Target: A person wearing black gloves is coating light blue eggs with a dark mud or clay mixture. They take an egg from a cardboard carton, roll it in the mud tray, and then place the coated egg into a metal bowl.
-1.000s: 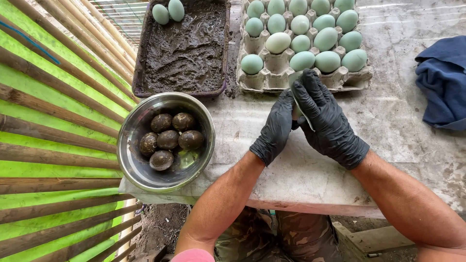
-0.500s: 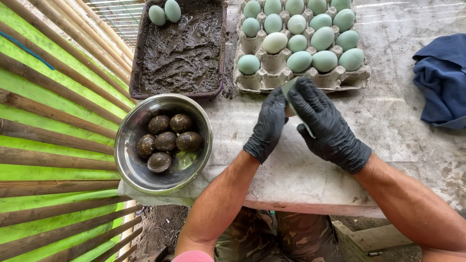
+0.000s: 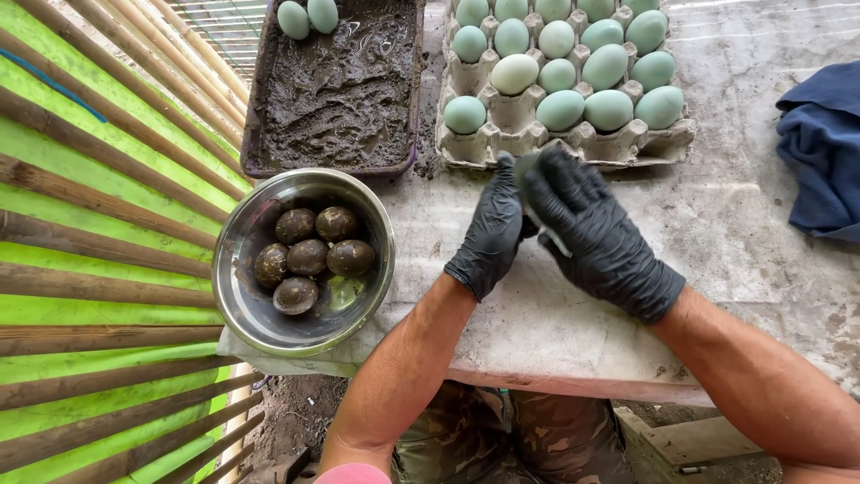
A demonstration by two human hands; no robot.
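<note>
Here we cup a pale-green egg (image 3: 528, 170) btwn left hand (image 3: 491, 235) & right hand (image 3: 598, 235), gloved fingers clasped round it, mostly hidden, just near of tray (image 3: 573, 143).

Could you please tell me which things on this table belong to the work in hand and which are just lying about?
In use:
left hand and right hand, gloved, closed around a pale egg
egg carton
mud tray
steel bowl of mud-coated eggs

Lying about:
blue cloth
bamboo slats

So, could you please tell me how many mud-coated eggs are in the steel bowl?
6 mud-coated eggs, all in the steel bowl: two at the back, three across the middle, one at the front. None looks stacked, though another could be hidden underneath.
</note>
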